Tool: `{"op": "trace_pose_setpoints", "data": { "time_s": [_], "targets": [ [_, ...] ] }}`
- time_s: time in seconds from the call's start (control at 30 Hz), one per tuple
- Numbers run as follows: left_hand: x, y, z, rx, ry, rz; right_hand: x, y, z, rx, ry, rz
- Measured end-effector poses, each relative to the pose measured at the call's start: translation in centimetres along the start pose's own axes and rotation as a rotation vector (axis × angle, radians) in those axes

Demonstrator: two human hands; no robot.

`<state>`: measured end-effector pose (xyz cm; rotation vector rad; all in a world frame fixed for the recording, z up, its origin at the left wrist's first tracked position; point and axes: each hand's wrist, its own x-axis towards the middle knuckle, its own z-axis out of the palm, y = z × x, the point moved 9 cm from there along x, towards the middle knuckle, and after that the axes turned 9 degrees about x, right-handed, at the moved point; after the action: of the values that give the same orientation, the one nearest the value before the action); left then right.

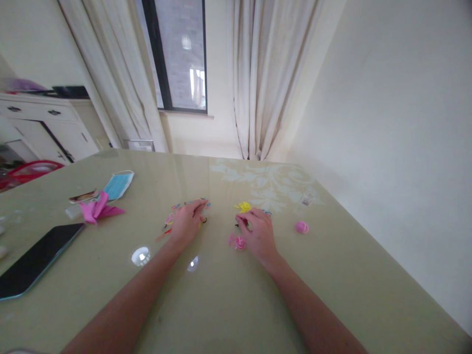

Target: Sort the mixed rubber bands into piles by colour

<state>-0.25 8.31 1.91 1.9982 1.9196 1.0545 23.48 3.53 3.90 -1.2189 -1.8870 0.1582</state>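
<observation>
My left hand [187, 222] rests over a loose spread of mixed-colour small rubber bands [168, 220], fingers stretched forward and thumb apart from them. Part of that spread is hidden under the palm. To its right, my right hand [260, 235] has thumb and index fingertip brought together in a pinch, low over the table. Whatever is between those fingertips is too small to make out; dark bands show just beneath them. A yellow heap of bands [243, 207] lies beyond the right fingers, and a pink heap of bands [239, 243] lies on their near side.
A pink round item [302, 227] and a small clear container [307, 198] sit on the glossy table [228, 305] at right. At left are a black-screened phone or tablet [40, 258], a folded pink paper shape [99, 209] and a blue face mask [118, 186]. A wall borders the right.
</observation>
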Motion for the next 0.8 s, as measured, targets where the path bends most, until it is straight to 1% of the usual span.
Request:
{"op": "trace_pose_setpoints", "data": {
  "time_s": [0.1,0.27,0.4,0.63,0.7,0.8],
  "targets": [
    [-0.2,0.2,-0.3,0.055,0.018,-0.007,0.0,0.0,0.0,-0.001,-0.001,0.004],
    [-0.7,0.5,-0.8,0.304,-0.003,-0.023,-0.1,-0.3,0.0,0.004,-0.007,-0.005],
    [-0.7,0.8,-1.0,0.331,-0.027,-0.019,-0.1,-0.4,-0.1,0.015,-0.01,-0.01],
    [-0.5,1.4,-1.4,0.262,0.055,0.109,-0.1,-0.4,0.0,0.025,-0.017,-0.01],
    [-0.4,1.7,-1.2,0.152,0.058,0.131,-0.1,-0.4,-0.1,0.032,-0.006,-0.013],
    [-0.7,3.0,-0.7,-0.148,0.014,0.167,0.0,-0.7,-0.4,0.092,0.027,-0.022]
  ]
}}
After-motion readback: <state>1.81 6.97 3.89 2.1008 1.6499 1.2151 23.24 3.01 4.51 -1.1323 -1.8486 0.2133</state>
